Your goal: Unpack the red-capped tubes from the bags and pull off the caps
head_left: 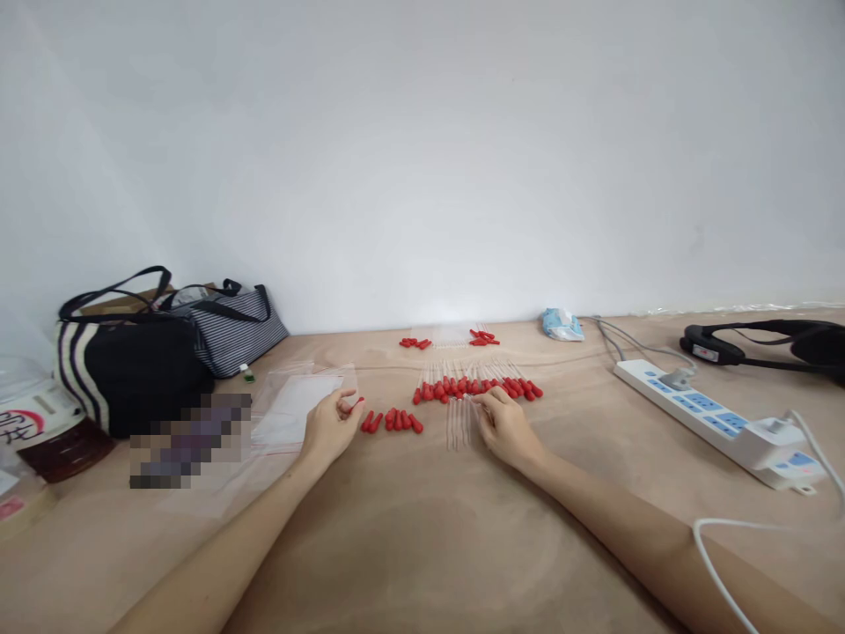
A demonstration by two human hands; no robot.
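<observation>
My left hand (330, 427) is closed in a pinch on a red rubber bulb (357, 404), beside a short row of loose red bulbs (396, 420). The fingers of my right hand (505, 427) are pinched at the top end of a thin glass dropper tube (467, 412). Several bare glass tubes (455, 431) lie side by side just left of that hand. Behind them spreads a long row of droppers (455, 387), red bulbs toward me and clear tubes pointing away. Part of that row is hidden by my right hand.
Clear plastic bags (283, 414) lie left of my left hand. Farther back are more red bulbs (485, 337) and a blue tissue pack (562, 324). A white power strip (700, 414) with cables stands right; a black bag (132, 370) and a bottle (59, 436) stand left.
</observation>
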